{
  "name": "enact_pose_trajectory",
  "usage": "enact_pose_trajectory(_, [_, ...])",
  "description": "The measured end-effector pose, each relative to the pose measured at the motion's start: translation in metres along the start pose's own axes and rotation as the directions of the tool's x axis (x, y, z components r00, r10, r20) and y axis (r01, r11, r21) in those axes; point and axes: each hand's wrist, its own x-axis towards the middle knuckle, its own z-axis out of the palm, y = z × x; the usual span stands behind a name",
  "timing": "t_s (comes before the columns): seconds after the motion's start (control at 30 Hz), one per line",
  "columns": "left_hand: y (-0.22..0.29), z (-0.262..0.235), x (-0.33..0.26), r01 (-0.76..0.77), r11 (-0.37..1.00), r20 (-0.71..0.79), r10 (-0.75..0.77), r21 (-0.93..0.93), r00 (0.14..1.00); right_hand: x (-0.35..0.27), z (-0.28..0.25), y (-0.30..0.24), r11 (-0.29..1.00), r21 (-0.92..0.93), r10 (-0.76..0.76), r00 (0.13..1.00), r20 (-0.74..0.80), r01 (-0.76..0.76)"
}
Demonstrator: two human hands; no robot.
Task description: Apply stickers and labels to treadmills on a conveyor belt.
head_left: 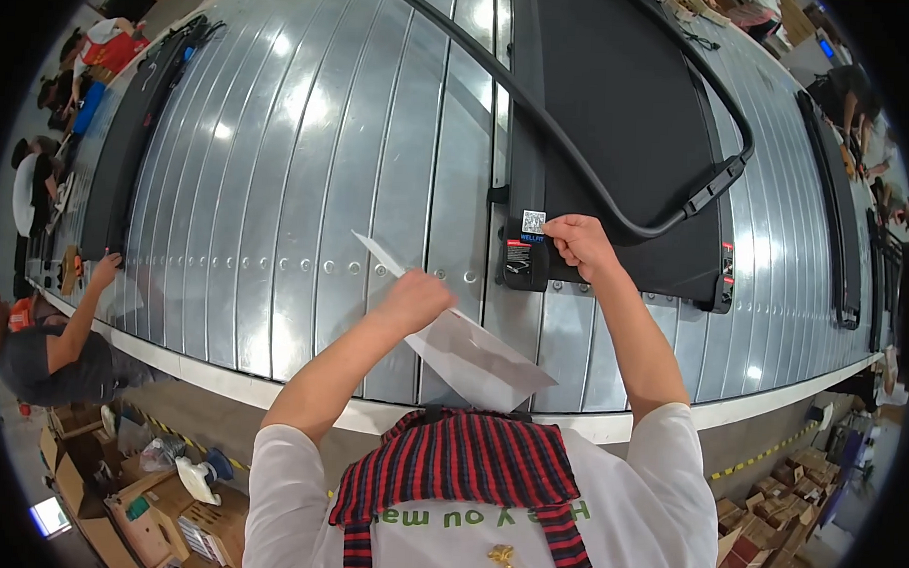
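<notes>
My right hand (580, 246) pinches the edge of a small white sticker with a printed square code (534, 223). That sticker lies at the near left corner of a black treadmill (620, 120), on its side rail; whether it is fully stuck down I cannot tell. Just below it sits a black, red and white label (518, 258). In my left hand (421, 299), closed fingers grip a thin white sheet (477, 360), which hangs bent over the near edge of the metal table. A black tubular handrail (569, 148) slants across the treadmill.
Slatted metal conveyor table (278, 178) runs left and right, with a pale front edge (221, 374). Further black treadmills stand at the left (129, 152) and right (832, 217). A co-worker (57, 355) reaches onto the table at left. Cardboard boxes (182, 500) lie below.
</notes>
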Motion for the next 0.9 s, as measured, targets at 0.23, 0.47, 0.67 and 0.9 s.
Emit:
enact_pose_trajectory(0.23, [0.003,-0.007,0.028,-0.069,0.997,-0.071,0.067,-0.034,0.995,0.015,0.008,-0.007,0.998,-0.033,0.053,0.996,0.068,-0.051])
enact_pose_trajectory(0.47, [0.008,-0.008,0.045,-0.044,0.998,-0.259,0.031,-0.046,0.965,0.023,0.006,-0.008,0.993,-0.089,0.076,0.996,0.043,-0.072])
enact_pose_trajectory(0.67, [0.019,0.002,0.052,0.023,0.998,-0.156,-0.03,-0.052,0.987,0.021,0.001,0.001,0.992,-0.093,0.082,0.997,0.002,-0.081])
enact_pose_trajectory(0.9, [0.037,0.004,0.067,-0.009,0.999,-0.188,-0.001,-0.054,0.982,0.014,-0.024,0.007,0.995,-0.094,0.042,0.998,-0.043,-0.046])
